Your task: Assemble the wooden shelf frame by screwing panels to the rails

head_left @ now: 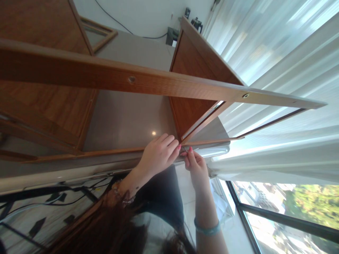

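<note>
Left of the wooden divider [187, 114], the left hand [161, 152] reaches up from a forearm that slants in from lower left, back of the hand upward, its fingers bent over the lower rail [113, 152]; whether they grip anything I cannot tell. That rail's long axis runs left to right past the divider's foot, its far end pointing toward the white curtain [286, 141] on the divider's right. Right at the foot lies a thin metal tool [185, 150] (too small to name surely), its visible shank slanting down toward the right. It sits between the two hands' fingertips, its lower part pinched by the right hand [196, 164]. That hand, just below and right of the divider's foot, rises on a nearly upright forearm, thumb and index finger closed together.
</note>
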`<state>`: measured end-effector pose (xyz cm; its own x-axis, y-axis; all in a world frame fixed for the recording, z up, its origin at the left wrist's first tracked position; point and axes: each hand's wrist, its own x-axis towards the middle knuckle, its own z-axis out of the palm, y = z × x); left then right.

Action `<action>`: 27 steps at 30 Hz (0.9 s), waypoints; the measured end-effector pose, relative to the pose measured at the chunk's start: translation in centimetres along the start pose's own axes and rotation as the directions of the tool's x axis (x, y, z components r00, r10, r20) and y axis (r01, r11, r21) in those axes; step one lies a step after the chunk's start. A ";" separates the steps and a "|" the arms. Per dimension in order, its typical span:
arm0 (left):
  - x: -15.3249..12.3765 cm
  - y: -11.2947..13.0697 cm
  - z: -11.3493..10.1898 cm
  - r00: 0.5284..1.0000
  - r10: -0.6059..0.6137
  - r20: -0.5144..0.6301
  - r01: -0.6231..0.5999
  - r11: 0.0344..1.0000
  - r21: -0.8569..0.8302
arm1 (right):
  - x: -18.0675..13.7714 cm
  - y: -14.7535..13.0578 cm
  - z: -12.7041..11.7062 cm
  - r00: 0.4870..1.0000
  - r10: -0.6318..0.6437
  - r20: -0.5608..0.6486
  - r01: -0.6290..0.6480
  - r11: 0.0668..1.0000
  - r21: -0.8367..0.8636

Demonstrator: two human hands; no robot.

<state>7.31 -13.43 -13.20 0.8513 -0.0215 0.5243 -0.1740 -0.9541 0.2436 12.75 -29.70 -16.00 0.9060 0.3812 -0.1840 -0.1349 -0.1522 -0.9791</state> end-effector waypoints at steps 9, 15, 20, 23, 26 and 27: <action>0.1 0.4 0.3 1.000 -0.009 0.021 0.008 0.999 0.051 | 0.0 0.0 -0.4 0.996 0.064 0.054 -0.064 0.998 -0.015; -0.1 0.4 0.3 1.000 -0.016 0.023 0.015 0.998 0.058 | -0.2 0.2 -0.2 0.984 -0.152 -0.089 0.124 0.957 -0.262; 0.0 0.4 0.4 0.999 -0.012 0.041 0.009 0.998 0.063 | -0.3 0.3 0.6 0.955 -0.219 -0.201 0.183 0.966 -0.183; 0.1 0.5 0.3 0.999 -0.038 0.028 0.036 0.996 0.076 | -0.3 0.6 0.7 0.939 -0.258 -0.226 0.206 0.951 -0.229; 0.2 0.6 0.3 0.996 -0.083 -0.021 0.084 0.993 0.080 | -0.3 0.9 0.6 0.929 -0.276 -0.246 0.206 0.939 -0.274; 0.2 0.7 0.3 0.996 -0.089 -0.023 0.090 0.993 0.079 | -0.3 1.0 0.6 0.930 -0.270 -0.249 0.202 0.942 -0.267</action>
<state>7.53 -14.14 -13.16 0.8515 0.0703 0.5195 -0.0570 -0.9727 0.2250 12.11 -29.43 -16.96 0.9790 0.1688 0.1143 0.1628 -0.3097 -0.9368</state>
